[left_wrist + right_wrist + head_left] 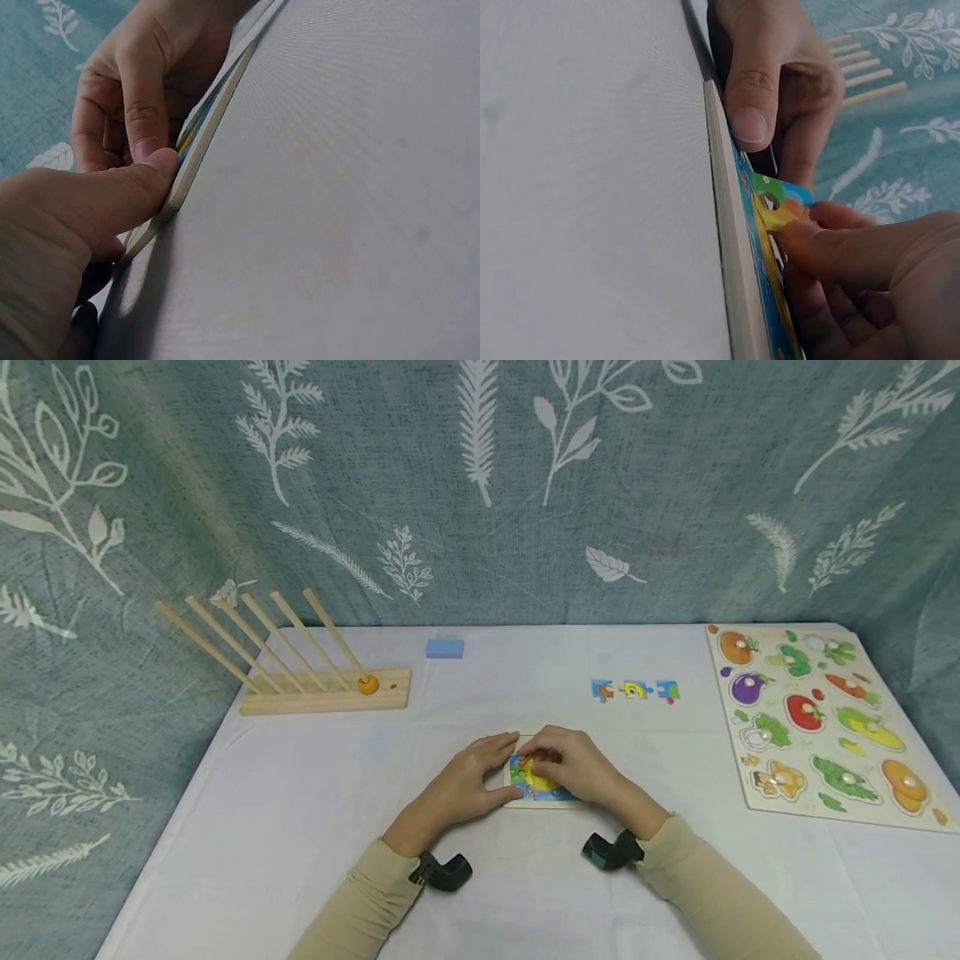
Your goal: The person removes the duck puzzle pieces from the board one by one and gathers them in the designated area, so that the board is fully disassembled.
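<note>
My right hand [576, 766] pinches a jigsaw piece [789, 187] between thumb and fingers, low over the small wooden puzzle board [546, 805]. Green, yellow and blue show on the piece, which stands tilted in the right wrist view. On the board lies a colourful picture with a yellow figure, partly covered by the right hand. My left hand [470, 779] holds the board at its left side, the thumb at the near corner and the fingers toward the far one. Beyond the board lie three loose jigsaw pieces [635, 690] in a row.
At the back left stands a wooden peg rack [326, 700] with several slanted rods and an orange bead [368, 684]. A blue block [445, 649] sits near the table's back edge. A large vegetable puzzle board [817, 752] covers the right side. Behind hangs a leaf-patterned curtain [517, 552].
</note>
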